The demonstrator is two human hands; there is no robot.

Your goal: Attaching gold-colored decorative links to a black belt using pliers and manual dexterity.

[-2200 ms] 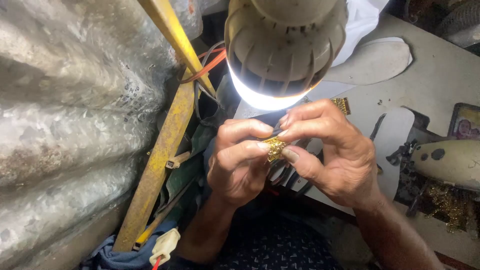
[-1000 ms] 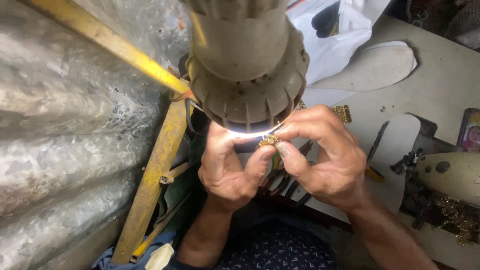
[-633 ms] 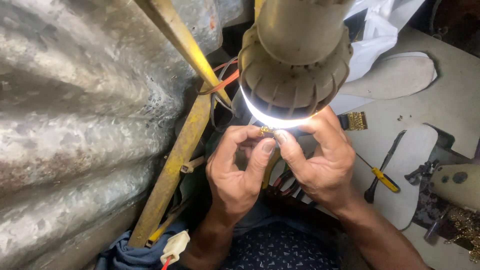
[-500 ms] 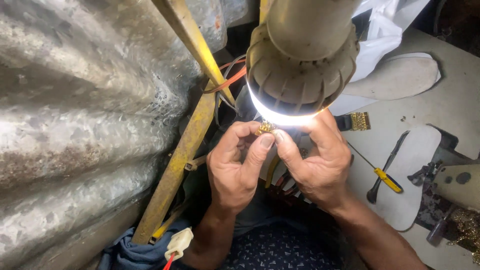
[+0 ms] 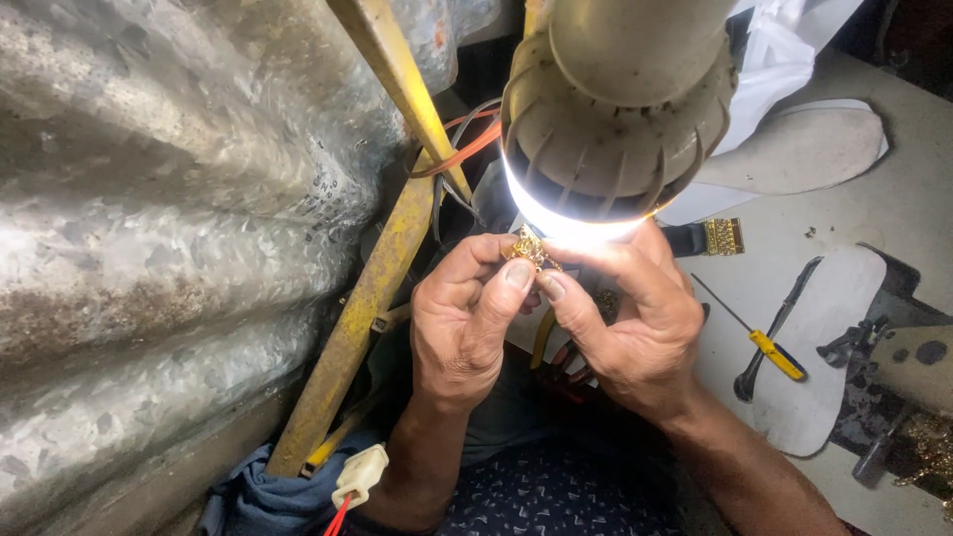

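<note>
Up close under a lit work lamp, seen from the head camera, a person pinches one small gold-coloured ornament between both hands. The left hand has its thumb and forefinger closed on the near and left side of the piece; the right hand closes on it from the right with its own thumb and forefinger, so both grips are shut on the same item. It sits just below the lamp's bright rim, raised off the bench and close to the light.

By its look the ornament is light and stiff, a bit of openwork metal with fine raised detail that could bend or snag, and smooth enough to slip from bare fingertips. Its outer edges seem the safest place to hold it, as both hands do now, rather than across the delicate face.

Counted in this single view: one ornament in hand, one lamp, two hands. On the pale bench to the right lie one yellow-handled screwdriver and one small gold clasp-like piece, both well apart from the hands. A corrugated metal sheet fills the left, crossed by two yellow painted bars. One white plug connector with red wire hangs near the left wrist.
</note>
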